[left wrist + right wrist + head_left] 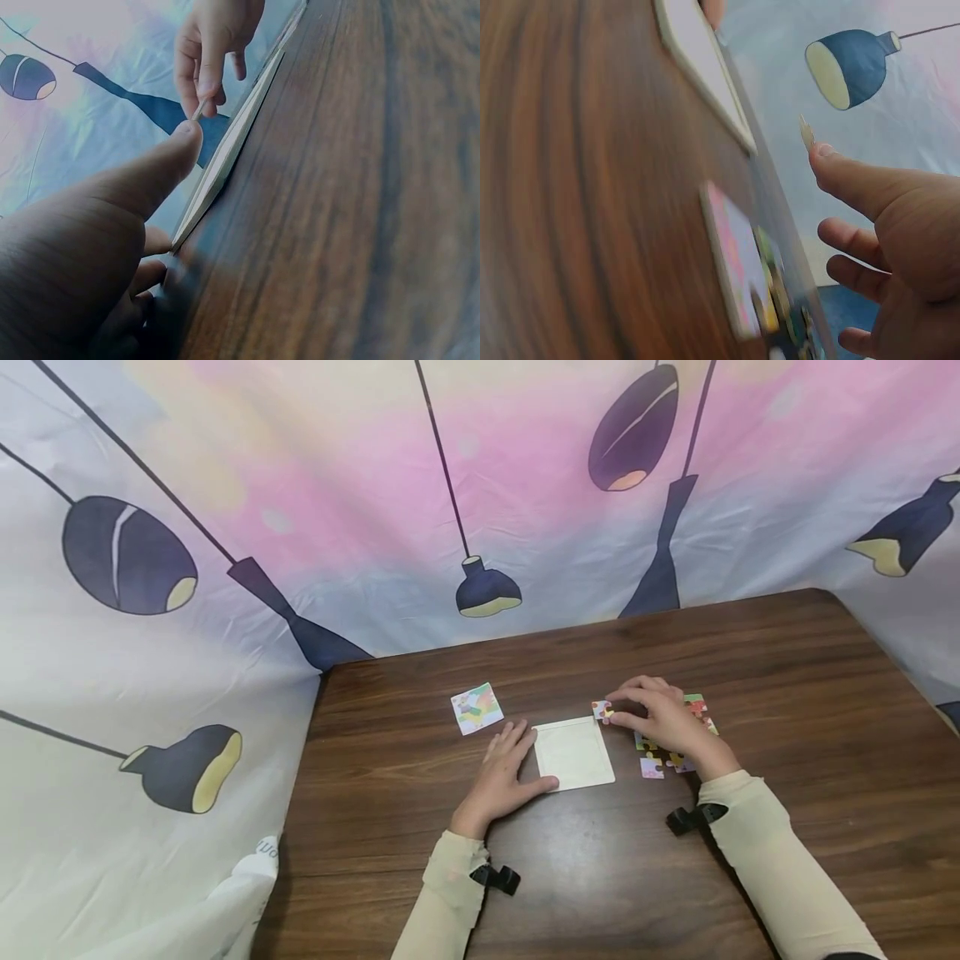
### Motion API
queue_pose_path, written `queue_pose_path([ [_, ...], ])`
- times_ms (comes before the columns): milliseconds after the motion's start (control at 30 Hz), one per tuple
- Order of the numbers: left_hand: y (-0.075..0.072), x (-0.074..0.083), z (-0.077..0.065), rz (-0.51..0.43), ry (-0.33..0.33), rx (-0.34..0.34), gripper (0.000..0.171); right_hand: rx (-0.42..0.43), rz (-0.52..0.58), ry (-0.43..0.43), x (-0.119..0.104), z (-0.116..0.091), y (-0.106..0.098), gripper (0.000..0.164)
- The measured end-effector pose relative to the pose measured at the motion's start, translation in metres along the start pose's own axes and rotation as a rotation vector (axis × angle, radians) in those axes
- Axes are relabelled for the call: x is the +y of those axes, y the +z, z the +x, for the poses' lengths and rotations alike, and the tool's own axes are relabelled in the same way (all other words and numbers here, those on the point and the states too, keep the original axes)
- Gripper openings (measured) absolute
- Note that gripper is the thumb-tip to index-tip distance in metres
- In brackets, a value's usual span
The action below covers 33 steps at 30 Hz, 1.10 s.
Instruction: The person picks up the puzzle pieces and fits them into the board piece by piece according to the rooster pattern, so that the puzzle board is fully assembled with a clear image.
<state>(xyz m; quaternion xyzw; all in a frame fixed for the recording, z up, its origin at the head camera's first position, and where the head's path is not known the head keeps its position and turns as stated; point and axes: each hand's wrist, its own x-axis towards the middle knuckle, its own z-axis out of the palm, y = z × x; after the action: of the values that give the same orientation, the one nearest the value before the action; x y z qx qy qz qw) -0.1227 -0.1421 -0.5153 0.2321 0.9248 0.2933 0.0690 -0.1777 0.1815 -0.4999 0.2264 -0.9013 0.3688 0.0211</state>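
— So what does the right hand (660,714) hold?
— It pinches a small puzzle piece (601,711), mostly pink and white with a yellow patch, just off the tray's (573,753) far right corner.
— And the tray?
— Pale, square, blank, lying flat on the brown table (787,693).
— The left hand (506,772)?
— Flat beside the tray, fingers straight, thumb along its near edge, gripping nothing.
— Other pieces?
— Loose pieces (651,767) lie under the right hand.

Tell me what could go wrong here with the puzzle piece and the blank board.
The right hand only pinches the puzzle piece by its edge, so it could slip out near the board's corner. The left hand rests flat against the blank board without gripping it, so a push might slide it. The loose pieces lie under the right wrist and could get swept aside.
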Motion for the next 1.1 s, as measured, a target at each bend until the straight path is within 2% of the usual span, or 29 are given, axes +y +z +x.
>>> queue_pose_path([
  [133, 0.000, 0.000, 0.000, 0.001, 0.008, 0.005, 0.089, 0.011, 0.030, -0.017, -0.005, 0.002, 0.008, 0.033],
  [333, 0.001, -0.001, 0.001, 0.005, 0.023, 0.000, 0.087, -0.020, 0.050, -0.020, -0.014, 0.006, 0.019, 0.034],
  [667, 0.001, 0.000, -0.003, 0.002, 0.001, 0.022, 0.088, -0.067, 0.000, -0.075, -0.031, 0.011, 0.039, 0.034],
  [1100, 0.002, 0.000, -0.002, 0.014, 0.012, 0.021, 0.087, -0.088, -0.001, -0.041, -0.044, 0.015, 0.056, 0.034],
])
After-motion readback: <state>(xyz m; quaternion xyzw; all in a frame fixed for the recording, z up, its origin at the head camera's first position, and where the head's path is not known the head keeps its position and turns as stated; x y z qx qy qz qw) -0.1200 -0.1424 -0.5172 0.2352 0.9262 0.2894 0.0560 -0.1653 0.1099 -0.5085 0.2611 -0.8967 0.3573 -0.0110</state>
